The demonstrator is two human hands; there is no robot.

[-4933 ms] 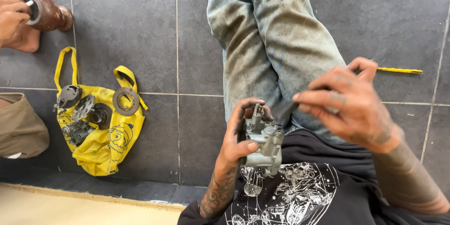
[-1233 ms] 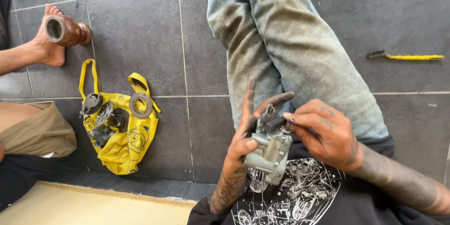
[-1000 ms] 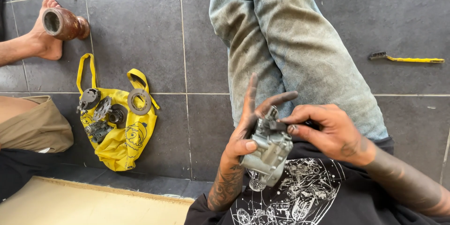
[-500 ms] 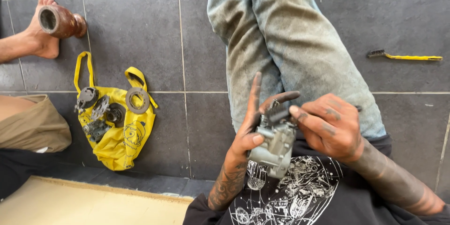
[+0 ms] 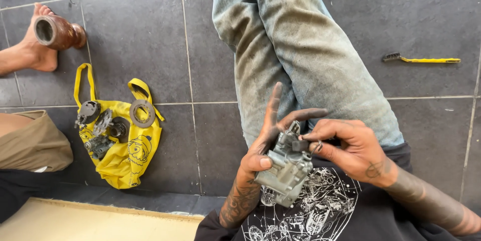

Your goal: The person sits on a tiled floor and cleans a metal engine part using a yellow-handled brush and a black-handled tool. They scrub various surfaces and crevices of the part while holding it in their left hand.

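A grey metal carburetor (image 5: 286,167) is in front of my black printed shirt, above my lap. My left hand (image 5: 268,143) grips its left side, thumb on the body, index and middle fingers stretched up. My right hand (image 5: 345,145) pinches a small dark part at the carburetor's top right with its fingertips. My jeans-clad leg (image 5: 290,50) stretches away over the grey tile floor.
A yellow bag (image 5: 125,140) lies on the floor at left with several metal engine parts (image 5: 107,123) on it. A yellow-handled wire brush (image 5: 421,60) lies at right. Another person's foot (image 5: 35,53) and a brown metal cylinder (image 5: 57,31) are at upper left.
My right hand has come in from being open beside the carburetor and now pinches its top. My left hand keeps hold, fingers now extended. The view has shifted slightly.
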